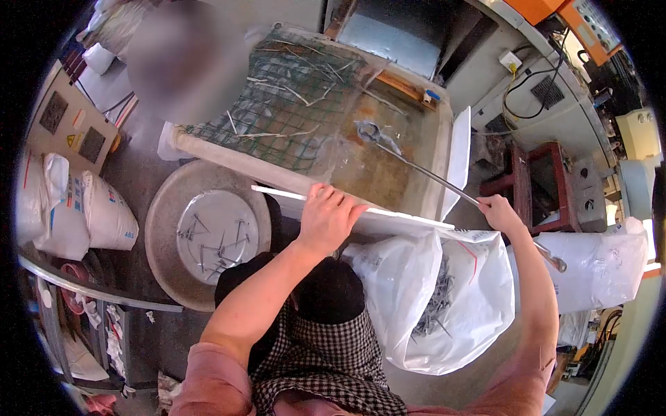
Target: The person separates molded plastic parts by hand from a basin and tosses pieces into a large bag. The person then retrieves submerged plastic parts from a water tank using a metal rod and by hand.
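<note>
My right hand (498,212) is closed round a long metal rod (430,175). The rod's far end, a round metal head (370,130), lies in the shallow water of a large tank (229,157). My left hand (327,216) rests on the top edge of a white board (409,223) along the near side of the tank, its fingers bent over the edge. Green netting (277,104) with pale strips on it covers the tank's left part. Below the board, an open white bag (388,298) holds many thin grey pieces (438,298).
A round tub (166,243) with several thin grey pieces stands at the left, near full white sacks (107,211). A person (184,62), blurred, is beyond the tank's left corner. Another white sack (596,267) and a red frame (548,187) are at the right.
</note>
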Demonstrator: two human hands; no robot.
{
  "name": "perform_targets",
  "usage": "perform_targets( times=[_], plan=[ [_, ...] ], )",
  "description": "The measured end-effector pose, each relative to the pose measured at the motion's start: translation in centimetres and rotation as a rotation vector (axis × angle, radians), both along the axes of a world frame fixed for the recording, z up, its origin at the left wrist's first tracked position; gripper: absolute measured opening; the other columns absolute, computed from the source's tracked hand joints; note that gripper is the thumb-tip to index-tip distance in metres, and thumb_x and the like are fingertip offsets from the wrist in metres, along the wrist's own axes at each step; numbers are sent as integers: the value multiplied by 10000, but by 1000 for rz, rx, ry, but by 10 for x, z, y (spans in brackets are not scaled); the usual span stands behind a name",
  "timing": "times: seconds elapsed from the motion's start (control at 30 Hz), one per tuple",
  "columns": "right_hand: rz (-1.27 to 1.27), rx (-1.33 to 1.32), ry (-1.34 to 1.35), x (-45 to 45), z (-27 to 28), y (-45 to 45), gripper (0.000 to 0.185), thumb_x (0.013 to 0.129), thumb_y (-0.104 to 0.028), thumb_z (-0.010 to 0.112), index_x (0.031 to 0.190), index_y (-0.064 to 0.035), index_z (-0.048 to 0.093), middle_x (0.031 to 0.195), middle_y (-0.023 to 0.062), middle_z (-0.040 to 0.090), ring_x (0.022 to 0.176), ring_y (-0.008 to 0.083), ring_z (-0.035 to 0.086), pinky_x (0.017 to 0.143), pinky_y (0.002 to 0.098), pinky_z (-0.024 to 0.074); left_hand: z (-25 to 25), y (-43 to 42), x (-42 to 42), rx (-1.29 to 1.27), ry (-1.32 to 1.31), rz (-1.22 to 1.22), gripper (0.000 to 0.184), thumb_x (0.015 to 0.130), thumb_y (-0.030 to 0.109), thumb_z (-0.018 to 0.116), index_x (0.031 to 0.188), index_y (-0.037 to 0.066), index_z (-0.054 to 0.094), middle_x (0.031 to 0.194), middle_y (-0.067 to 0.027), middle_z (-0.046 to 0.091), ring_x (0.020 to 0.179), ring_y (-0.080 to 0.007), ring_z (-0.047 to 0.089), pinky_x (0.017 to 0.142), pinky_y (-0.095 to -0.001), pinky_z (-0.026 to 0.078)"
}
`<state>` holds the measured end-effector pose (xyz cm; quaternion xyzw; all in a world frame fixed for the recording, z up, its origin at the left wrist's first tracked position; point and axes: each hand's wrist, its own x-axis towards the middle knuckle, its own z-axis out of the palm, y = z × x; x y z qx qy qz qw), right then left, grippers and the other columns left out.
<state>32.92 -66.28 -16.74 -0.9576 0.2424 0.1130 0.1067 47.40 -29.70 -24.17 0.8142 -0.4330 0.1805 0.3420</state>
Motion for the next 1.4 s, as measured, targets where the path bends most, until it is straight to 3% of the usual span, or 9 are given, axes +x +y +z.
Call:
perform_targets(
  times=[0.3,0.53,0.6,0.67,0.9,0.97,1.17,1.27,1.4],
  plan=[
    [108,72,67,83,-57,-22,273,840,-198,552,1037,-33,643,945,251,622,888,361,628,813,388,488,-3,-2,5,4,-46,15,236,791,267,646,679,68,584,673,-63,557,750,-247,537,857,-409,374],
    [67,252,54,139,-104,-1,280,847,-227,581,1081,-89,647,954,219,647,870,312,635,805,351,482,-4,-6,13,5,-22,16,260,783,283,652,664,67,570,677,-60,558,755,-240,537,848,-408,384],
    [173,209,8,138,-111,-18,289,848,-229,579,1104,-111,640,975,206,646,893,314,634,808,352,481,-5,-5,14,1,-16,11,261,779,284,656,662,69,565,682,-60,558,760,-241,537,846,-407,387],
    [221,113,-19,127,-90,-34,292,860,-190,567,1111,-51,618,915,166,669,806,234,630,772,332,469,-4,-4,14,-7,-14,11,257,776,283,659,666,70,565,685,-60,559,759,-241,536,846,-406,388],
    [159,109,5,38,37,-47,289,815,-64,585,1102,-52,614,814,148,659,701,138,562,699,299,465,-5,-1,9,-40,-57,-2,243,772,272,665,680,70,566,676,-57,544,741,-240,530,842,-402,395],
    [140,123,21,17,56,-43,296,807,-57,592,1102,-52,619,726,103,627,646,106,493,644,284,446,-5,-1,7,-45,-68,-6,240,773,267,665,681,69,566,671,-57,539,736,-240,529,842,-403,394],
    [-8,208,176,-4,73,-35,266,812,-104,606,1074,-75,643,766,148,656,651,144,547,669,309,460,-3,-1,3,-65,-94,0,229,779,252,658,680,67,565,661,-57,531,728,-238,528,844,-403,389],
    [80,225,88,6,43,-34,276,813,-125,617,1085,-80,639,812,172,666,686,144,578,688,303,465,-4,-2,2,-70,-89,6,230,782,255,656,680,71,563,666,-57,532,733,-238,529,842,-402,386],
    [126,119,71,30,-7,-31,291,818,-176,623,1103,-117,635,871,183,665,783,252,646,747,334,480,-6,-2,4,-29,-79,13,232,781,265,656,683,77,562,684,-57,539,747,-239,530,840,-401,385]
  ],
)
